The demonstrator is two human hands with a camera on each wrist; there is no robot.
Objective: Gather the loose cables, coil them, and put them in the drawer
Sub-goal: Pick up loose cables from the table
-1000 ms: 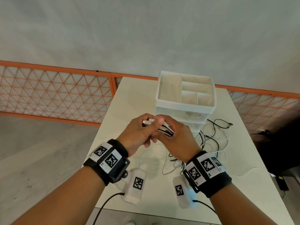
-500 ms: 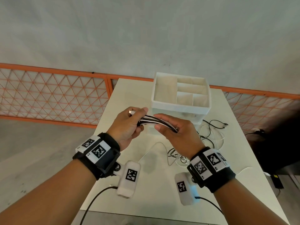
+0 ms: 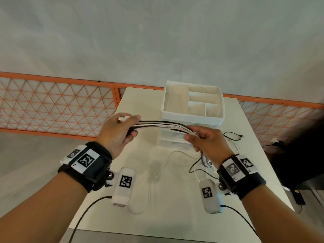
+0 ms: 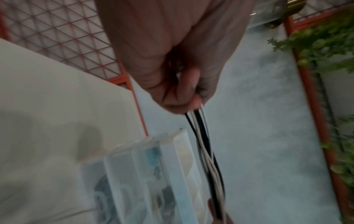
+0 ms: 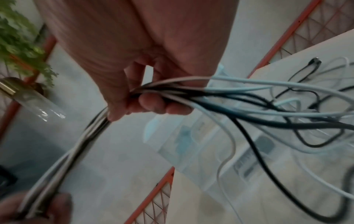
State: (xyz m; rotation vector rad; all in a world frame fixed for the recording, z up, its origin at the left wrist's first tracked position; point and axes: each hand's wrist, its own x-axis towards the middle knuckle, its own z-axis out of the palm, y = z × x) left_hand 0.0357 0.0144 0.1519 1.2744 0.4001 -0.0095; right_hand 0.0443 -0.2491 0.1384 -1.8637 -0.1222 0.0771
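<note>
Table [image 3: 143, 109] carries drawer unit [image 3: 192, 109], kept near for stowing. We see cable bundle [image 3: 163, 125] stretched mid-air in front of it: left hand [image 3: 119, 132] grips ends, right hand [image 3: 205, 142] curls round strands, aligning before coiling, we judge. Tails [image 3: 198, 165] trail onto table.

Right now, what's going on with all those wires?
A person is tidying cables. Their left hand grips one end of a bundle of black and white cables, and their right hand holds it further along, stretched between them above the white table. The rest of the cables trail loose on the table beside a small drawer unit. Nothing is coiled yet.
</note>
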